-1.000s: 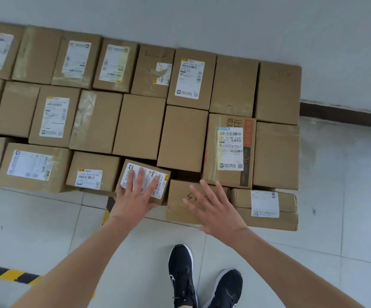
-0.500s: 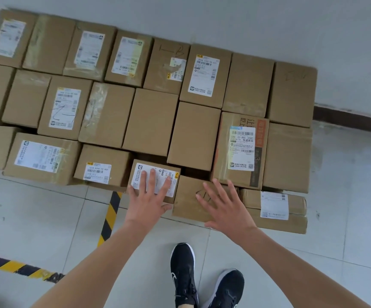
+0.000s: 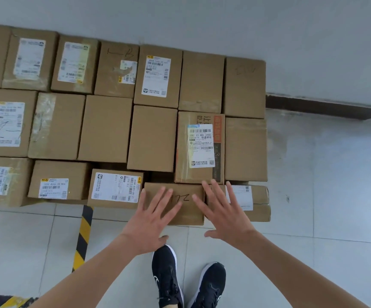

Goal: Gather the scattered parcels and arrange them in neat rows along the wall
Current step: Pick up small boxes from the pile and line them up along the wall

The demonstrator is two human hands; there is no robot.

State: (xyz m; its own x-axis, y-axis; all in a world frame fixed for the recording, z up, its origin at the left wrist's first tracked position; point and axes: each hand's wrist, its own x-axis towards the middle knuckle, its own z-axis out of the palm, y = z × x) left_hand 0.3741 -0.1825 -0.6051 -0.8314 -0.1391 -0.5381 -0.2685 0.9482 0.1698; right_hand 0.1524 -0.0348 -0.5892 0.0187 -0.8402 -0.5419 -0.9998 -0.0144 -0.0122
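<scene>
Cardboard parcels lie in rows on the floor against the grey wall [image 3: 224,23]. In the front row a plain brown parcel with handwriting on top [image 3: 186,192] sits between a white-labelled parcel [image 3: 115,187] and a flat labelled parcel [image 3: 258,196]. My left hand [image 3: 151,216] lies flat over the left part of the handwritten parcel, fingers spread. My right hand [image 3: 222,212] is spread over that parcel's right edge and the flat parcel beside it. Neither hand grips anything.
Light floor tiles [image 3: 335,196] stretch to the right of the rows. A dark skirting strip [image 3: 324,106] runs along the wall there. Yellow-black hazard tape [image 3: 83,236] crosses the floor at the left. My black shoes [image 3: 169,278] stand just behind the front row.
My left hand has shifted right, off the white-labelled parcel and onto the handwritten one. My right hand has moved right toward the flat parcel. The view has come closer to the boxes.
</scene>
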